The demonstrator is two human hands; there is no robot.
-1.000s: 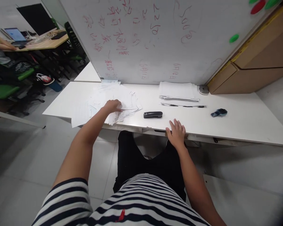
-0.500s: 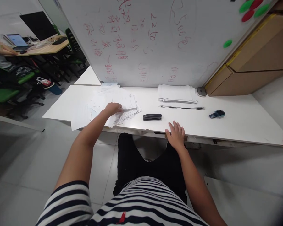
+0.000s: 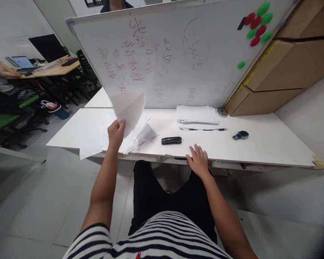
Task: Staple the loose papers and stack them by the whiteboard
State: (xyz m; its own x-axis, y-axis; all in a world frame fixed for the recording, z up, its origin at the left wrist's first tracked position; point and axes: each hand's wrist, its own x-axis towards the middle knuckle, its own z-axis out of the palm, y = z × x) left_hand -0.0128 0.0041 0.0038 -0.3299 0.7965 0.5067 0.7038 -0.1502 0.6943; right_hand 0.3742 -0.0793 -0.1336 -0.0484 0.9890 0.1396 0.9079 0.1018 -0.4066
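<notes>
My left hand (image 3: 116,133) pinches a sheet of paper (image 3: 131,109), which stands raised and bent above a loose heap of papers (image 3: 142,136) on the white desk (image 3: 270,144). My right hand (image 3: 198,160) rests at the desk's front edge, fingers spread and nothing in them. A black stapler (image 3: 171,140) lies between the heap and my right hand. Behind it sits a neater stack of paper (image 3: 197,114), with a thin dark-and-clear strip (image 3: 202,129) just in front.
A whiteboard (image 3: 172,72) with red writing and round magnets stands along the desk's back. Cardboard boxes (image 3: 283,64) are piled at the right. A dark wristwatch (image 3: 241,135) and a small grey device (image 3: 222,112) lie on the desk. People are at the far left and behind the board.
My left hand has lifted a sheet off the heap, raising it upright. My right hand stays at the desk edge. The view has tilted up slightly, showing more of the whiteboard.
</notes>
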